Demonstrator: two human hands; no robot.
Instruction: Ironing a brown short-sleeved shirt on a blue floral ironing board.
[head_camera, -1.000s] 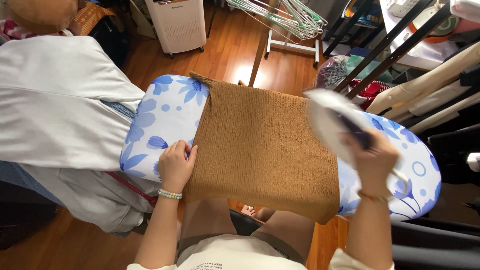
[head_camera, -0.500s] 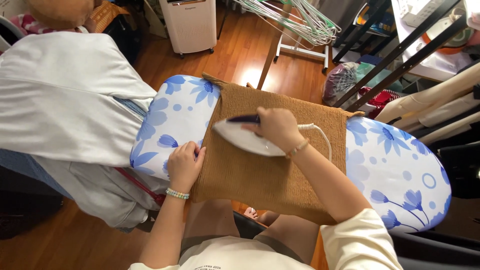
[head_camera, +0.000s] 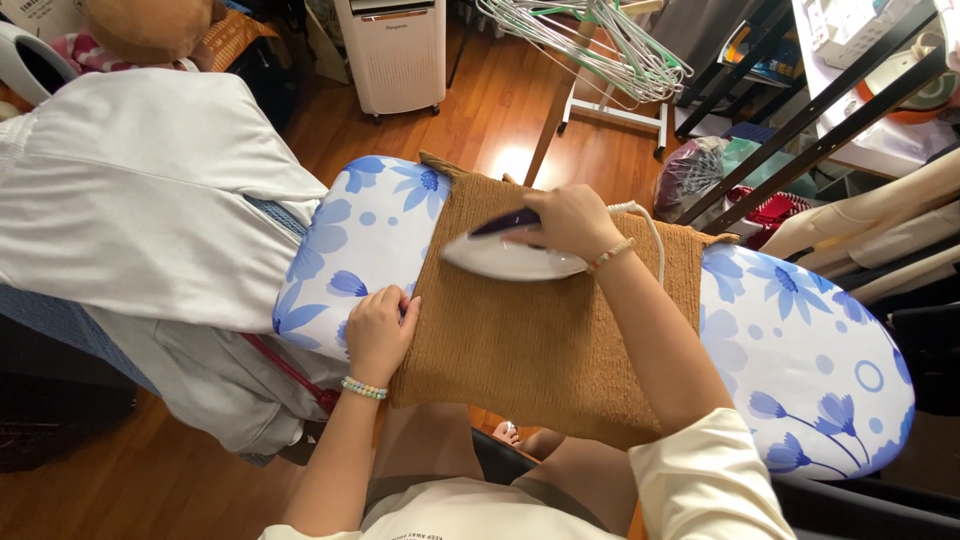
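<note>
The right hand (head_camera: 567, 220) is closed around the dark handle of a white iron (head_camera: 510, 258), which lies flat on the brown knitted cloth (head_camera: 545, 330), long axis running 3 to 9 o'clock, tip pointing to 9. The left hand (head_camera: 378, 332), fingers curled and holding nothing, presses the cloth's 9 o'clock edge onto the blue-flowered ironing board (head_camera: 800, 350).

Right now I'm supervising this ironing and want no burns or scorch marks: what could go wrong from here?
The left hand presses the edge of the brown knit on the same cloth the iron rests on; a pass toward it might burn fingers. The white cord loops over the knit behind the right hand and could snag. Left resting in one spot, the iron may scorch the knit.
</note>
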